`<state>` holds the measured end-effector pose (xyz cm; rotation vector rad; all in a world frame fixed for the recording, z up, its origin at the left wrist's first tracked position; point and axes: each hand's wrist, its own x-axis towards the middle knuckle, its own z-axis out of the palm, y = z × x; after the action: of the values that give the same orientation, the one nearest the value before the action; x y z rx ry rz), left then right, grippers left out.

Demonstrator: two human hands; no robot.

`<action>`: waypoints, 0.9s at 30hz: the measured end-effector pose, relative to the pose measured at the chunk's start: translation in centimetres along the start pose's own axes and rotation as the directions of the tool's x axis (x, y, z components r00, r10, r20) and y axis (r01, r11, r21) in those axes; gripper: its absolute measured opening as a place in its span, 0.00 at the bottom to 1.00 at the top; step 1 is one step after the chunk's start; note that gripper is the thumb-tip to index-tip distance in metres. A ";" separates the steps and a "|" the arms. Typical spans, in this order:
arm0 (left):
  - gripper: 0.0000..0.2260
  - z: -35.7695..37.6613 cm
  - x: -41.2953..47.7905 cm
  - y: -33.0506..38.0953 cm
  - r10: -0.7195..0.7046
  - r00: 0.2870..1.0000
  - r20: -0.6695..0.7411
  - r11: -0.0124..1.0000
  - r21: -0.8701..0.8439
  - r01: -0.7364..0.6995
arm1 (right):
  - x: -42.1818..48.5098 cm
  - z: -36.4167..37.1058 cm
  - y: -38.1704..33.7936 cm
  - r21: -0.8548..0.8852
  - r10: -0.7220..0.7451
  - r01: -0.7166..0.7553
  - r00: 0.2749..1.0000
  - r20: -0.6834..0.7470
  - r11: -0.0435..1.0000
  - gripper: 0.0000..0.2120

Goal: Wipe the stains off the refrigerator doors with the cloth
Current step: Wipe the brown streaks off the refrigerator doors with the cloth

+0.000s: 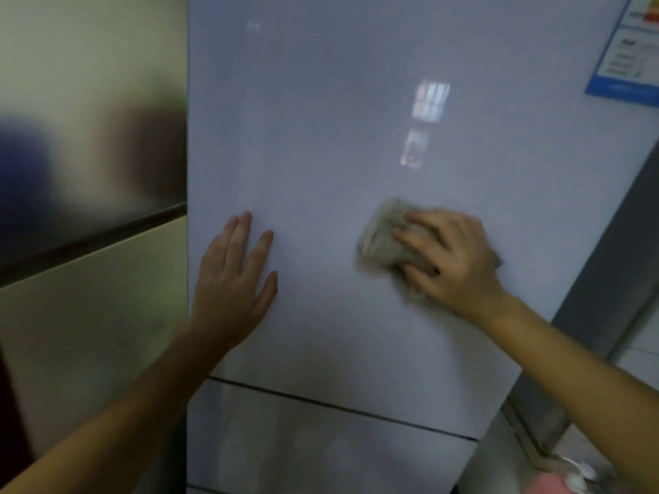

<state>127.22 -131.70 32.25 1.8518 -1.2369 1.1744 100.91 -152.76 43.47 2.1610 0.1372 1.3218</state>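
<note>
The grey cloth (383, 240) is bunched and pressed flat against the upper refrigerator door (338, 137), low on its right half, a little above the dark seam (342, 408) that divides this door from the lower door (321, 454). The right hand (453, 258) lies on top of it, fingers spread and curled over the cloth, its grip closed on the fabric and holding it to the panel; the cloth's edges are blurred, which suggests a wiping stroke in hand. The left hand (235, 279) rests open and flat on the same door, to the left of the cloth and well apart from it, holding nothing and seemingly bracing.

The glossy pale door shows only window reflections above the cloth; no clear stain can be made out at this sharpness, so how much is already clean is hard to judge. The lower door looks streaky and probably still needs wiping. A blue energy label (627, 48) sits at the door's top right corner, and a second, beige refrigerator (92, 172) stands just left of the door
</note>
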 end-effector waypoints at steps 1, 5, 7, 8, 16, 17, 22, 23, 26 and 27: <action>0.26 -0.1 0.1 0.5 0.004 1.000 0.002 1.000 -0.007 -0.004 | 1.1 -0.8 1.3 -0.024 0.072 -0.074 0.996 -0.048 0.997 0.18; 0.27 -0.5 1.7 2.9 0.043 0.999 0.001 0.998 -0.047 -0.043 | 3.4 -2.2 3.7 -0.004 0.296 -0.302 0.938 -0.183 0.953 0.19; 0.26 -0.7 2.9 4.0 0.066 0.998 0.001 0.996 -0.057 -0.066 | 2.8 -1.7 2.9 -0.009 0.321 -0.328 0.930 -0.179 0.945 0.20; 0.26 -0.7 3.5 4.4 0.078 0.997 -0.001 0.996 -0.053 -0.078 | 2.1 -1.3 2.1 -0.020 0.307 -0.314 0.938 -0.159 0.949 0.21; 0.26 -1.6 4.8 6.0 0.145 0.988 0.054 0.989 0.007 -0.146 | -7.1 -0.3 -0.5 -0.007 0.294 -0.295 0.954 -0.055 0.955 0.23; 0.26 -1.9 5.0 6.1 0.151 0.987 0.063 0.988 0.014 -0.152 | -7.1 -0.4 -0.4 -0.005 0.310 -0.311 0.949 -0.057 0.950 0.23; 0.27 -2.7 7.0 6.3 0.121 0.989 0.086 0.992 0.024 -0.124 | -2.9 -1.4 1.3 -0.006 0.189 -0.189 0.981 -0.050 0.982 0.21; 0.27 -2.8 7.4 6.4 0.122 0.989 0.083 0.992 0.024 -0.124 | -1.8 -1.6 1.8 -0.005 0.182 -0.183 0.981 -0.063 0.983 0.21; 0.27 -2.7 8.1 6.8 0.118 0.990 0.072 0.992 0.024 -0.120 | 0.1 -2.0 2.7 -0.010 0.184 -0.185 0.978 -0.097 0.983 0.19; 0.27 -2.7 8.2 6.9 0.112 0.992 0.064 0.993 0.021 -0.114 | -0.2 -2.1 2.8 -0.022 0.166 -0.169 0.982 -0.091 0.985 0.19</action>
<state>121.30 -135.18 40.91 1.8704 -1.3839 1.2051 98.44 -154.19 45.44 2.1274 -0.0306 1.5060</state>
